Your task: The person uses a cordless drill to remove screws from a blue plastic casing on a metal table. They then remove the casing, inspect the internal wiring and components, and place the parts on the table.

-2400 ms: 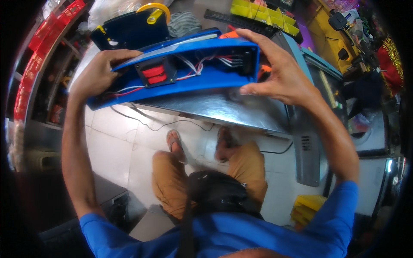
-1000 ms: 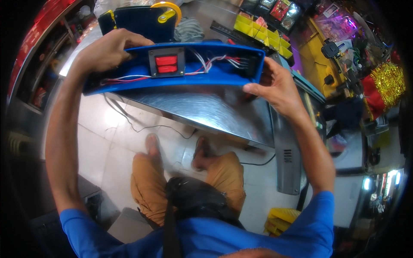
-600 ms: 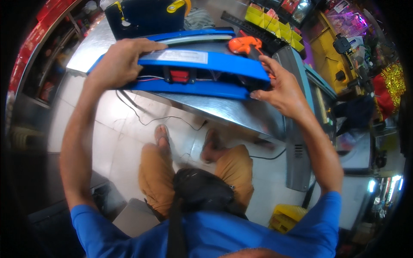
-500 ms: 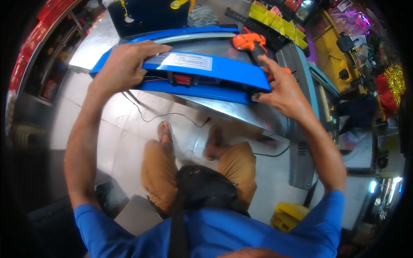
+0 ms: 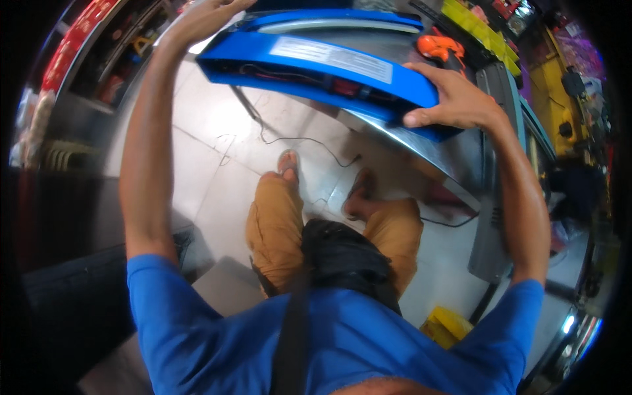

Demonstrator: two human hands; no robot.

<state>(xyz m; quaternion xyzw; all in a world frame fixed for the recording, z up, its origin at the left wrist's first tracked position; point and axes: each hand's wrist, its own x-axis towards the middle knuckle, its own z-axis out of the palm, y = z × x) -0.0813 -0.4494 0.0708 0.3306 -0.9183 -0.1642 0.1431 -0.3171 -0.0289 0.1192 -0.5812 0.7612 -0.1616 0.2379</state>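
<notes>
A long blue plastic housing (image 5: 316, 69) with a white label on its side and wires inside lies across the metal workbench (image 5: 454, 158). My left hand (image 5: 204, 16) grips its far left end near the top of the view. My right hand (image 5: 454, 102) holds its right end, fingers curled under the edge. An orange power drill (image 5: 438, 47) lies just behind the housing by my right hand.
Below the bench are a tiled floor (image 5: 210, 171), a thin black cable (image 5: 296, 141) and my feet in sandals. Yellow bins (image 5: 484, 33) line the back of the bench. A yellow crate (image 5: 447, 326) stands on the floor at lower right. Shelves (image 5: 79, 59) stand at left.
The housing has been turned over from showing its open inside with red switches to its labelled side, and pushed farther onto the bench. Both hands have stayed on its ends.
</notes>
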